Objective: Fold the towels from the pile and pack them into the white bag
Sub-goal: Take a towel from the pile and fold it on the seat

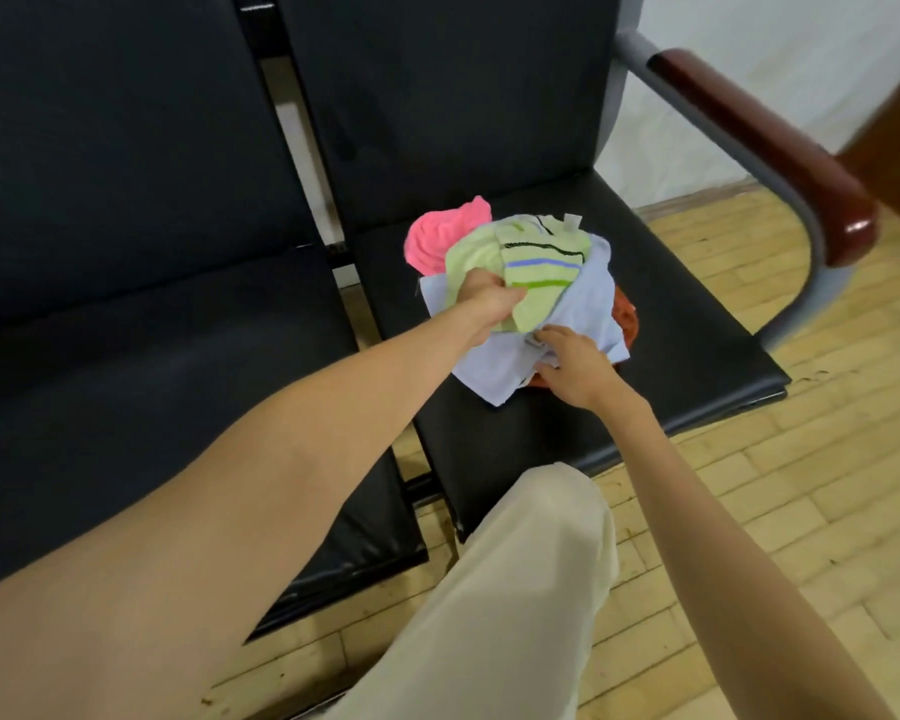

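Black seats (141,314), wooden armrest (780,153), tiled floor (801,511)

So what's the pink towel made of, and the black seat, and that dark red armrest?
The pink towel looks like soft fluffy cloth, likely terry or microfibre: it bunches into ridged folds. The black seat seems to be smooth leather or vinyl, with a faint sheen and a seamed edge. The dark red armrest looks like varnished wood, since its rounded end shines, though glossy plastic is possible.

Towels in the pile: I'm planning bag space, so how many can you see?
4: pink towel at the back left, striped green towel on top, pale blue towel below it, orange towel underneath at right. More may be hidden.
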The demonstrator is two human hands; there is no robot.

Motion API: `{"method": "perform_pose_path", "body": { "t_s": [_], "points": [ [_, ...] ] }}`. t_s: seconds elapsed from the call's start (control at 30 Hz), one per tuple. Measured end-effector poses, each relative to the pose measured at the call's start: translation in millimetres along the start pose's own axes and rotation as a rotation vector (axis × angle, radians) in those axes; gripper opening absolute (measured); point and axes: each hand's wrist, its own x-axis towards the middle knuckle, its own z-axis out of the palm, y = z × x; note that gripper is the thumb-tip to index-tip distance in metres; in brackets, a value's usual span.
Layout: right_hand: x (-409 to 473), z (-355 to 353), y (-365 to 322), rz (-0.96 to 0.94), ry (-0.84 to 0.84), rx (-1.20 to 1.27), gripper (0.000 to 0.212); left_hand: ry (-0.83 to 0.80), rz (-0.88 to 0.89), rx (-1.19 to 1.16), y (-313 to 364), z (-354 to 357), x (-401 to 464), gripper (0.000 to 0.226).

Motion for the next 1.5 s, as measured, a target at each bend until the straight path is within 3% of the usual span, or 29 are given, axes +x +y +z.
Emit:
{"method": "perform_pose_path", "body": {
  "t_s": [0.13,0.3,0.4,0.47,0.6,0.7,0.83,1.0,1.1,1.23,1.37,1.43,1.5],
  "points": [
    [0,3,-7,0.040,0.068,0.086,0.044,-0.010,0.036,-0.183,11,-16,-9,0.023],
    [-8,-2,-55,0.221,0.470,0.625,0.040,-0.136,0.167,-0.466,38,-73,-56,0.010],
    [-5,-16,-93,0.388,0.366,1.347,0.042,-0.231,0.165,-0.596,42,-111,-87,0.019],
    [-6,-21,-111,0.422,0.257,1.702,0.040,-0.250,0.153,-0.675,39,-134,-104,0.033],
    [-4,-13,-134,0.378,0.150,1.968,0.047,-0.225,0.201,-0.745,24,-178,-140,0.043],
    [3,-3,-155,0.402,0.087,2.083,0.041,-0.185,0.212,-0.749,3,-210,-166,0.041],
    [6,27,-187,0.466,0.117,2.069,0.022,-0.094,0.214,-0.808,-32,-251,-198,0.026],
    [-7,62,-229,0.376,0.141,1.892,0.052,0.223,0.125,-1.005,-86,-305,-226,0.025],
    [-25,75,-259,0.190,0.164,1.686,0.058,0.526,0.045,-0.877,-126,-336,-236,0.024],
    [-54,101,-294,0.033,0.084,1.426,0.042,0.770,-0.030,-0.707,-183,-364,-255,0.006],
    [-68,130,-309,0.091,0.065,1.307,0.006,1.034,-0.189,-0.333,-235,-383,-267,0.013],
    [-70,143,-309,0.138,0.077,1.242,0.010,1.152,-0.269,-0.176,-251,-389,-275,0.022],
    [-72,152,-308,0.174,0.121,1.196,0.013,1.251,-0.281,-0.178,-259,-394,-281,0.027]
  ]
}}
